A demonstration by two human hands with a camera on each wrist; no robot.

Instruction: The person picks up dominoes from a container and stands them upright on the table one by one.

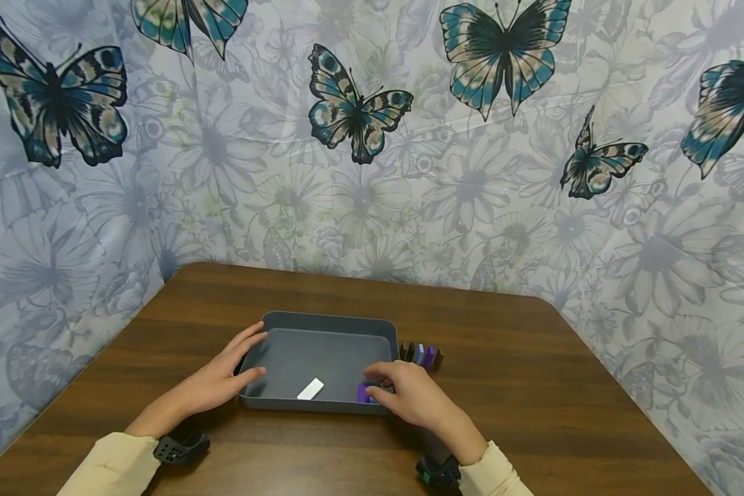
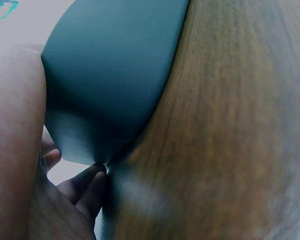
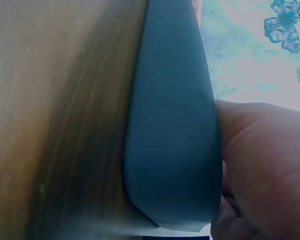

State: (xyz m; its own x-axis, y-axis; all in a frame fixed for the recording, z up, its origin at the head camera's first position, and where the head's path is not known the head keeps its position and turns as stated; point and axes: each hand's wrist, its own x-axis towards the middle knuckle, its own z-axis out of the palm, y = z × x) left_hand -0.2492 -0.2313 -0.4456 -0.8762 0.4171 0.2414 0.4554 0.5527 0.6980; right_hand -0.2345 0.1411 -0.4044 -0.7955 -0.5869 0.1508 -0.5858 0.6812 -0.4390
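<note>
A shallow grey tray (image 1: 322,408) lies on the table. My left hand (image 1: 217,375) rests at its left side, fairly straight fingers along the outer wall and thumb over the front corner. In the left wrist view, fingertips (image 2: 92,192) touch the grey wall's lower corner. My right hand (image 1: 409,391) reaches over the right wall, its thumb and fingers curled around a small purple block (image 1: 362,393) at the tray's front right corner. A light blue piece beside it is mostly covered by the thumb. A white block (image 1: 311,389) lies flat near the front wall inside.
Several small upright blocks (image 1: 430,357), dark, light blue, purple and brown, stand in a row just right of the tray. The brown wooden table (image 1: 502,413) runs back to a butterfly-patterned cloth (image 1: 359,220). Each wrist wears a black band (image 1: 182,448).
</note>
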